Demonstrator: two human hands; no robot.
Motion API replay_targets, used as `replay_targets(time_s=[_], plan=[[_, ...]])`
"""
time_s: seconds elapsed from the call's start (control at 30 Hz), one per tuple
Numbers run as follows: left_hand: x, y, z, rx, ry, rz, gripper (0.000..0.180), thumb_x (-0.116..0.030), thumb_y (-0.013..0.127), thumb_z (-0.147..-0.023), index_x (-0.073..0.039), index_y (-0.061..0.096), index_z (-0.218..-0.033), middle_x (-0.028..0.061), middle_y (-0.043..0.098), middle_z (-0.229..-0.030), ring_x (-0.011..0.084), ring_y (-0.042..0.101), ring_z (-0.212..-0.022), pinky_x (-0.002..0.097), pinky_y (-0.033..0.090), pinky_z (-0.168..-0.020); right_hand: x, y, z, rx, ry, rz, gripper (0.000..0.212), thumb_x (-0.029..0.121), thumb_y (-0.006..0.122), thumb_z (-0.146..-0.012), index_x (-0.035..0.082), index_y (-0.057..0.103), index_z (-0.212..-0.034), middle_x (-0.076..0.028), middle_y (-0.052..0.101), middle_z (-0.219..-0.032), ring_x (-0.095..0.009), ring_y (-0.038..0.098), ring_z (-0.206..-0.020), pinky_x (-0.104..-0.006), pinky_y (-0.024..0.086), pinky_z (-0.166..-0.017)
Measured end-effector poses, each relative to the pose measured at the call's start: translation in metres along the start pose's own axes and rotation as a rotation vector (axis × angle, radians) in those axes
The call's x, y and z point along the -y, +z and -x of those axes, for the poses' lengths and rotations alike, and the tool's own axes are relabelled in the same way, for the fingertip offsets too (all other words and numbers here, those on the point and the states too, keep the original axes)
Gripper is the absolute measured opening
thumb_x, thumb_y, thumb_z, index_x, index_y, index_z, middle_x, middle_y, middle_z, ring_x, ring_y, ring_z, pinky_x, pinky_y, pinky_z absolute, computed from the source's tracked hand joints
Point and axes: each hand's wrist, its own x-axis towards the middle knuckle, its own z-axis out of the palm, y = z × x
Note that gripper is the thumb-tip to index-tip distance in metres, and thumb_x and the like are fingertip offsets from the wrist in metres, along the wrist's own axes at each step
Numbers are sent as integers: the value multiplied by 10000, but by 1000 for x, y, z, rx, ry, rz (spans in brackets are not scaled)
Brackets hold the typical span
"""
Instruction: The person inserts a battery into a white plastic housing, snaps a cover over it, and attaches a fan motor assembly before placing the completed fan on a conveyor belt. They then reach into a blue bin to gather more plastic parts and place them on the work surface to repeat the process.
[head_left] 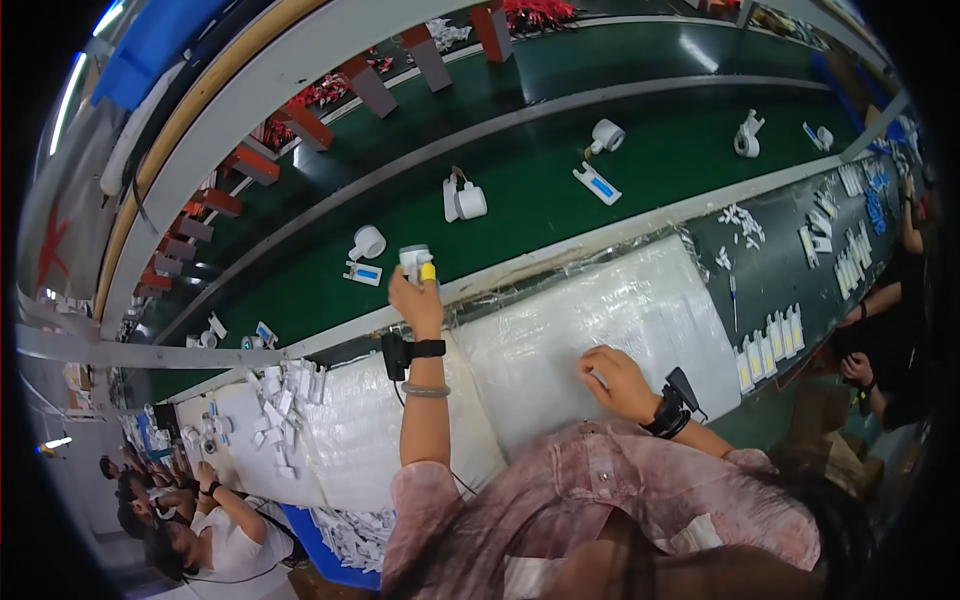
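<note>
A head-worn fisheye looks down — close above the worktop [560, 340].

Runs as a green belt [690, 150] along the far edge of a dark bench [775, 272]; carries white round-bodied parts [470, 203] and flat blue-striped pieces [597, 185], spaced apart. On the bench, bears plastic-covered white sheeting [590, 320] mid-length; farther left, a heap of white pieces [285, 395] near the far edge; rightward, scattered white bits [742, 225], a thin tool [734, 295] and, at the near edge, yellow-striped plates [772, 345] in a row.

conveyor belt [540, 215]: green | part [412, 253]: white | finger cover [429, 271]: yellow | shirt [555, 470]: mottled pink
</note>
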Motion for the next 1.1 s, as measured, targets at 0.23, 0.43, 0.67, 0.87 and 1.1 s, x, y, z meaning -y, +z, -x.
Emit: replay_targets(time_s=[0.23, 0.43, 0.67, 0.87, 1.1], plan=[[-64, 65, -37, 58, 400, -492, 737, -216, 805, -657, -88, 482, -1306, 151, 430, -1375, 350, 370, -1291, 490, 288, -1042, -18, 13, -9, 64, 108, -8, 178, 70, 640, -806, 51, 591, -976, -136, 612, -990, -349, 600, -841, -413, 489, -723], [-35, 113, -83, 237, 401, -575, 737, -251, 845, -598, -132, 526, -1251, 96, 514, -1243, 299, 501, -1131, 449, 396, -929, -25, 19, -18, 109, 83, 29, 158, 84, 636, -806, 54, 594, -955, -135, 617, -968, -356, 610, -826, -411, 501, -702], [-47, 100, -80, 516, 93, -204, 638, -294, 846, -600, -40, 557, -1109, 177, 579, -1081, 336, 564, -1035, 426, 472, -868, -31, 9, -27, 78, 233, -180, 142, 99, 627, -871, 38, 606, -998, -95, 639, -958, -240, 644, -796, -338, 511, -704], [-106, 38, 53, 751, 36, 314, 624, -123, 771, -668, -42, 494, -1221, 142, 546, -1164, 260, 537, -1104, 355, 429, -951, -52, 9, -30, -74, 608, -762, 313, 257, 463, -1015, -11, 586, -1120, -94, 638, -1106, -165, 620, -955, -305, 478, -862], [-177, -29, 179, 1042, 116, 317, 677, -194, 789, -714, -16, 454, -1276, 190, 478, -1257, 362, 495, -1159, 383, 413, -980, -54, 7, -14, -119, 790, -1159, 396, 332, 445, -1019, -17, 606, -1114, -106, 674, -986, -181, 646, -949, -314, 508, -865]])
